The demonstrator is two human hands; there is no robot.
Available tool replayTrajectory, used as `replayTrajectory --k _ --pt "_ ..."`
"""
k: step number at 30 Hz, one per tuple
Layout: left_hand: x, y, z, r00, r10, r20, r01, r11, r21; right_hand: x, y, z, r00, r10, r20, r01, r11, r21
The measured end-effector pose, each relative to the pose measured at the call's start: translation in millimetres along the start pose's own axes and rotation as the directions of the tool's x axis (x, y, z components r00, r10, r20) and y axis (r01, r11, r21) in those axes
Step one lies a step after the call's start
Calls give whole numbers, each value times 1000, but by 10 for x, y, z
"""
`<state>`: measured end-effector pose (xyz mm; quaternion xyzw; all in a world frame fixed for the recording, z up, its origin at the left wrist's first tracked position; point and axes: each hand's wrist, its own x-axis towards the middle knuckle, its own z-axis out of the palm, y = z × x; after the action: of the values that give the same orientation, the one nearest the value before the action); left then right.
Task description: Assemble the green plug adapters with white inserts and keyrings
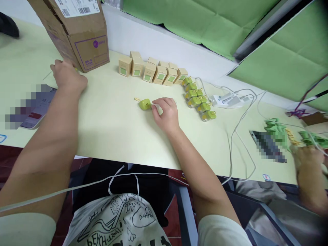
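Our right hand [166,112] rests curled on the pale worktop [115,130], fingertips touching a small green charger [145,104] just left of it. Our left hand [67,76] lies loosely closed, holding nothing we can see, against the cardboard box [82,34].

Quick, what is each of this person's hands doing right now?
Left hand: resting by the cardboard box; whether it holds anything cannot be told.
Right hand: curled, fingers touching the green charger, not clearly gripping it.
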<state>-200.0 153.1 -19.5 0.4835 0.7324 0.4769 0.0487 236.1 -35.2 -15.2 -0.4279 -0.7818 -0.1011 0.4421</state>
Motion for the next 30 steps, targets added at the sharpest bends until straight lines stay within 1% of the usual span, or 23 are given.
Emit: replayTrajectory --k 2,4,5,6,7,8,9,10,11,13,14,15,17,18,20,22,24,25,27,30 --pt "35 -4 93 999 47 12 -46 998 -45 9 9 -8 1000 13 -2 -13 1000 -5" --pt "-29 102 117 988 140 62 -132 984 -122 18 4 -26 999 35 8 -35 999 -4" --pt "-110 205 99 979 179 100 -165 977 -132 23 -6 -39 999 50 17 -50 999 7" --pt "-228 340 64 968 207 141 -193 975 -108 29 -22 -55 997 66 27 -67 997 32" --pt "-380 501 16 954 232 187 -221 972 -77 35 -45 -70 995 87 44 -90 993 72" --pt "-561 679 -42 929 271 252 -262 963 -72 40 -73 -83 991 115 71 -123 984 126" --pt "-765 862 -104 879 339 334 -321 941 -110 45 -104 -92 983 152 107 -170 966 193" --pt "-982 1037 -164 813 422 401 -382 906 -181 49 -136 -95 968 201 152 -235 935 264" --pt "-1200 1195 -218 744 498 445 -418 867 -270 53 -167 -92 944 261 203 -317 889 331" --pt "-1599 1431 -301 584 659 474 -478 751 -455 65 -216 -76 870 386 309 -490 748 447" --pt "-1762 1507 -326 531 715 456 -484 697 -529 75 -232 -70 830 426 361 -557 667 495" --pt "-1893 1556 -342 507 744 435 -466 661 -588 89 -245 -71 796 442 413 -605 590 534" --pt "-2059 1591 -345 485 763 427 -405 629 -664 126 -263 -97 747 427 509 -664 461 589" --pt "-2097 1584 -335 485 759 433 -371 627 -685 147 -273 -122 728 412 547 -685 404 606" --pt "-2113 1547 -296 502 745 439 -295 624 -723 190 -297 -183 697 404 593 -714 307 630" --pt "-2084 1502 -242 535 736 416 -216 595 -774 222 -320 -231 679 424 599 -722 239 649" --pt "-2047 1476 -192 573 724 385 -163 561 -812 237 -334 -248 672 456 584 -720 215 660" --pt "-2032 1472 -175 590 716 373 -161 557 -815 238 -336 -244 668 473 575 -719 213 661" --pt "-2009 1482 -166 613 703 359 -203 580 -789 231 -333 -222 662 492 565 -722 217 657" --pt "-1993 1513 -199 616 713 333 -299 604 -739 217 -326 -191 662 487 570 -727 230 647"
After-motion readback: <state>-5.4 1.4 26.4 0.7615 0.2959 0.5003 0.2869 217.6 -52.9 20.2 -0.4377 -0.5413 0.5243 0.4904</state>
